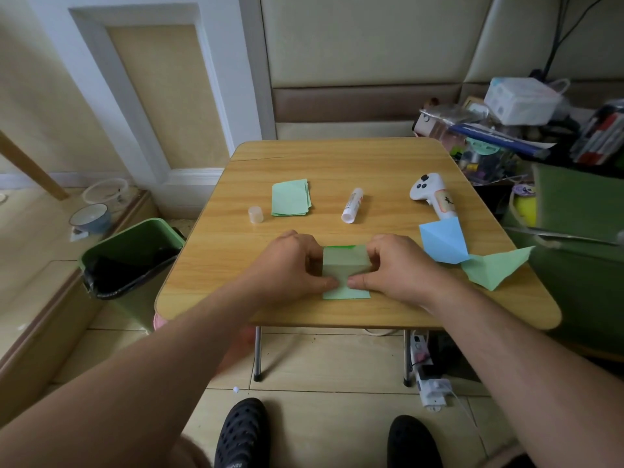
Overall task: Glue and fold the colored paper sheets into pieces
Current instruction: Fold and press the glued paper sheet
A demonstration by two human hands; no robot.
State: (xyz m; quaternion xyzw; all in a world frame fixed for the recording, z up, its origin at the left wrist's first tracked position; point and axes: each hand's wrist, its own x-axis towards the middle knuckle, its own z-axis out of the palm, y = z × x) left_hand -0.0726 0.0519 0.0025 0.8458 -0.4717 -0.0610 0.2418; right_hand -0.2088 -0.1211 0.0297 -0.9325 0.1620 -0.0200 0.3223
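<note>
I pinch the green sheet [345,269] between both hands near the table's [337,163] front edge: my left hand [293,261] grips its left side, my right hand [395,265] its right, thumbs almost meeting over the fold. Toward the far edge lie a green stack [291,197], the cap [255,215] left of it and the uncapped glue stick [352,205] right. At the right edge sit a blue piece [443,243], a green piece [494,266] and a white controller [432,194].

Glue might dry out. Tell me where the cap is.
Head view: the cap stands on the table's left side, just left of the green paper stack.
</note>
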